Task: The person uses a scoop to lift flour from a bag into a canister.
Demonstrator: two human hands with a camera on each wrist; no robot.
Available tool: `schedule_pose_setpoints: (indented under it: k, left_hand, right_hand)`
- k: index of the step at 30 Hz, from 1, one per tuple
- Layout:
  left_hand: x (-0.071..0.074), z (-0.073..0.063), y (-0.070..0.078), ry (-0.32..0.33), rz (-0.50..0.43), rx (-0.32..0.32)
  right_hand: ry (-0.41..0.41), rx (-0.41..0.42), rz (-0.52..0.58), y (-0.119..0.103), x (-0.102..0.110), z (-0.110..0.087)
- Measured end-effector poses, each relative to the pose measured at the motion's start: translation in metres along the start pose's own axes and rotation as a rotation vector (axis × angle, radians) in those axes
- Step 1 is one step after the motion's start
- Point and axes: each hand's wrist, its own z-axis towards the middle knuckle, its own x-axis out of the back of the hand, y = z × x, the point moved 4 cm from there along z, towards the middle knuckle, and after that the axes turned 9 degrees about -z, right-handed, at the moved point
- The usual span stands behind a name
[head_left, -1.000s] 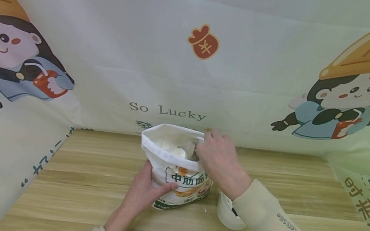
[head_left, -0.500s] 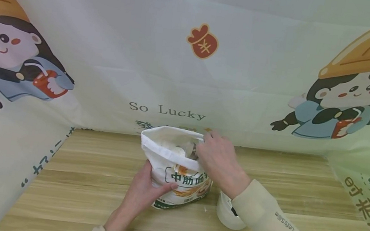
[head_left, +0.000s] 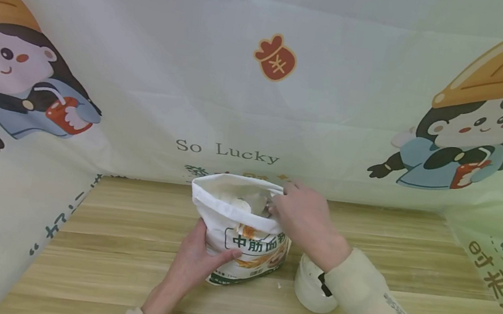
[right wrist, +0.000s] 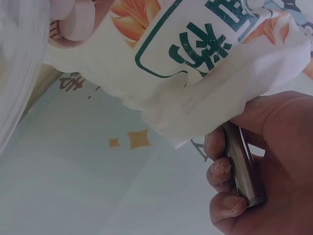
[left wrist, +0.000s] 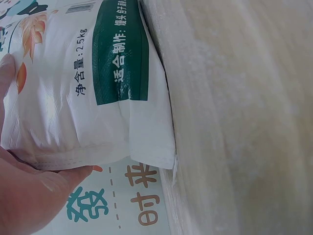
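Note:
A white flour bag (head_left: 243, 247) stands upright on the table, its top rolled down and open, with white flour showing inside. My left hand (head_left: 201, 254) grips the bag's left side, thumb across the printed front; the left wrist view shows its fingers (left wrist: 73, 178) around the bottom edge. At the bag's right rim, my right hand (head_left: 303, 218) holds a metal-handled scoop, the handle (right wrist: 243, 169) wrapped by curled fingers in the right wrist view. The scoop's greyish head (head_left: 257, 202) is inside the bag, partly hidden by the rim and hand.
Just right of the bag sits a round, translucent whitish container (head_left: 314, 294), partly covered by the right forearm. White specks lie on the wooden table (head_left: 123, 246) near it. A printed cloth backdrop (head_left: 173, 60) encloses the back and sides.
My right hand has shifted slightly right and down at the rim, and more of the round container shows. The far bag rim sits a little lower. My left hand keeps its place.

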Motion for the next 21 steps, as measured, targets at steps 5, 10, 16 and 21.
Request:
schedule_pose_setpoints:
  k: [5, 10, 16, 21]
  left_hand:
    - [0.0, 0.0, -0.001, 0.004, 0.0, -0.004]
    - [0.0, 0.0, -0.001, 0.003, 0.001, 0.001]
    - [0.0, 0.0, 0.0, 0.005, 0.0, 0.004]
    - [0.0, 0.0, 0.0, 0.008, -0.002, 0.009]
  right_hand:
    - [0.052, -0.016, 0.078, 0.006, 0.0, -0.006]
    - [0.106, -0.024, 0.137, 0.01, 0.001, -0.012]
    - [0.143, -0.029, 0.175, 0.015, 0.003, -0.018]
    - [0.217, -0.011, 0.214, 0.021, 0.004, -0.024]
